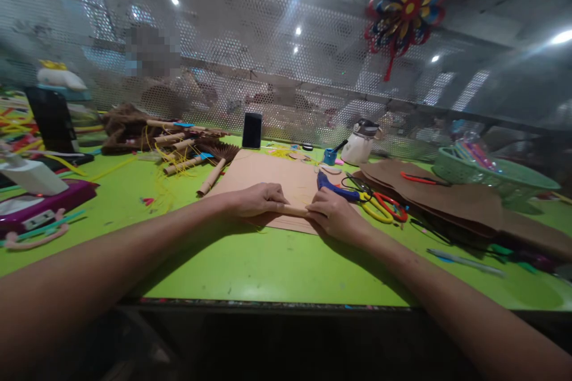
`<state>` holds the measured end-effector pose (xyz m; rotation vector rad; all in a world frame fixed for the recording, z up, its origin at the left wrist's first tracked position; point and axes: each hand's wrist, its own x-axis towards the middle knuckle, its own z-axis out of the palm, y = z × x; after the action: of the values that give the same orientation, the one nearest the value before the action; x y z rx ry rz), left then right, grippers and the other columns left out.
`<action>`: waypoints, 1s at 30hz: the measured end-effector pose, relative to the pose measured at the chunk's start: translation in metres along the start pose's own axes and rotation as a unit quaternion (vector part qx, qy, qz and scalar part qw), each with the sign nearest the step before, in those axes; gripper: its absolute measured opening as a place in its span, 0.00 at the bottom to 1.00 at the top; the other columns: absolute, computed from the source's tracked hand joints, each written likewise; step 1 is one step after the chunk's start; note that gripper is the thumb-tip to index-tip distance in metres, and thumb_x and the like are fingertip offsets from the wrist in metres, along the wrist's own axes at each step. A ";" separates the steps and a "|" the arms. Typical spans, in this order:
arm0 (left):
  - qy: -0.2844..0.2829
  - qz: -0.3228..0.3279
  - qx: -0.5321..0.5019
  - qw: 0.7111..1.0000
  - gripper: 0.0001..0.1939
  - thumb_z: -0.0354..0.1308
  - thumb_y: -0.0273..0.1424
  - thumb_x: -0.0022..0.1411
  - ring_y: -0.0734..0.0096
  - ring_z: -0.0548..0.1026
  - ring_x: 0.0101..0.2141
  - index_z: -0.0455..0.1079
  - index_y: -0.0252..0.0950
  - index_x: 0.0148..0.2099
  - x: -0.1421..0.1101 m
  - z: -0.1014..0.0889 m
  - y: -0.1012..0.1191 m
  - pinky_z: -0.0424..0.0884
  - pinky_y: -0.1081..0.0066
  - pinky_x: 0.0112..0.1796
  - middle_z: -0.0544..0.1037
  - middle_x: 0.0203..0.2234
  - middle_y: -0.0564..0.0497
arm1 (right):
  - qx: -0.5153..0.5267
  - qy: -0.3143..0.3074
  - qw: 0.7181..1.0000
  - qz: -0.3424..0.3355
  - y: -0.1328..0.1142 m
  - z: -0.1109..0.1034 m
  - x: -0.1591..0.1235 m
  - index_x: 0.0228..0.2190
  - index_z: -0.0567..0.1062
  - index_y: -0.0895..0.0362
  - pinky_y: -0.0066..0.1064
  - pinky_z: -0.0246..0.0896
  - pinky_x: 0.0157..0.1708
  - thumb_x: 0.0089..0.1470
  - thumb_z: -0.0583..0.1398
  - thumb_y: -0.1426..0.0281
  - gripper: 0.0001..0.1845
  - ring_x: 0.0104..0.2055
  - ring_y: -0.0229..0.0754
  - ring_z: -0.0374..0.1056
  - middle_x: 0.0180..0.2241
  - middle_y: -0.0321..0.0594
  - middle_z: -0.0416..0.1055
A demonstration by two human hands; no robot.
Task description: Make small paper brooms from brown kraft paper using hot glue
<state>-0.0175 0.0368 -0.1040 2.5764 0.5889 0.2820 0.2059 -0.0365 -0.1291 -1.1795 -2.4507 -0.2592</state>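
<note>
A rolled brown paper tube (pixel 295 210) lies across the lower part of a flat brown board (pixel 277 169) on the green table. The fingers of my left hand (pixel 261 199) are closed on the tube's left end. At its right end, my right hand (pixel 335 214) pinches it the same way. Beyond my right hand lies a dark blue glue gun (pixel 337 188), partly on the board. Scissors with yellow handles (pixel 375 208) and scissors with red handles (pixel 393 207) rest just to the right of it.
Several paper tubes (pixel 183 165) with yellow strands lie at the back left, near an upright phone (pixel 252 130). A purple power strip (pixel 49 202) sits left. Brown paper sheets (pixel 451 202), a pen (pixel 467 262) and a green basket (pixel 531 178) occupy the right. A white jug (pixel 356 147) stands behind.
</note>
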 end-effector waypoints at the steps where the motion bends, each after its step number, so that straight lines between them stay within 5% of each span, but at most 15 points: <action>1: 0.003 0.006 0.000 1.000 0.18 0.47 0.38 0.62 0.70 0.64 0.32 0.75 0.34 0.39 -0.001 0.000 -0.002 0.57 0.71 0.34 0.68 0.31 0.49 | -0.002 0.004 1.000 -0.006 0.000 0.000 0.000 0.26 0.75 0.60 0.31 0.53 0.31 0.56 0.55 0.71 0.12 0.34 0.42 0.57 0.26 0.45 0.66; 15: 0.066 0.018 0.019 0.997 0.15 0.49 0.33 0.62 0.68 0.65 0.37 0.73 0.37 0.46 -0.012 0.013 -0.012 0.60 0.70 0.40 0.69 0.34 0.47 | -0.114 -0.015 0.992 -0.059 -0.012 0.001 -0.008 0.29 0.72 0.63 0.34 0.52 0.33 0.57 0.52 0.74 0.10 0.35 0.43 0.54 0.28 0.45 0.66; 30: 0.026 0.006 -0.016 1.000 0.15 0.51 0.36 0.61 0.69 0.66 0.35 0.73 0.39 0.47 -0.019 0.001 -0.019 0.60 0.70 0.39 0.69 0.32 0.48 | -0.181 -0.027 0.981 -0.065 -0.026 0.001 -0.009 0.30 0.73 0.65 0.35 0.53 0.32 0.56 0.53 0.78 0.09 0.35 0.44 0.56 0.27 0.47 0.66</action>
<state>-0.0404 0.0428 -0.1158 2.5484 0.5827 0.3603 0.1908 -0.0586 -0.1333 -1.1785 -2.6036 -0.7477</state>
